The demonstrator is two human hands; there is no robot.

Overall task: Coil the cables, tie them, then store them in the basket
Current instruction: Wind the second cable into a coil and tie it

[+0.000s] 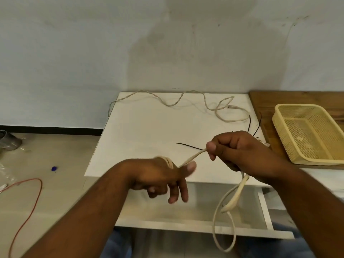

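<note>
A cream cable [193,156] runs taut between my two hands over the front edge of the white table [141,131]. My left hand [163,175] has turns of it looped over its back, with the thumb against the cable and the fingers pointing down. My right hand [240,151] grips the cable in a fist; the rest hangs below it in a long loop [223,220]. A second cream cable [186,101] lies snaking along the table's far edge. The yellow mesh basket [279,116] sits at the right, with no cable in it.
Thin black ties [188,145] lie on the table near my right hand. The basket stands on a wooden board [297,97]. A red wire [31,202] and a small blue object [54,168] lie on the floor at left. A wall closes off the back.
</note>
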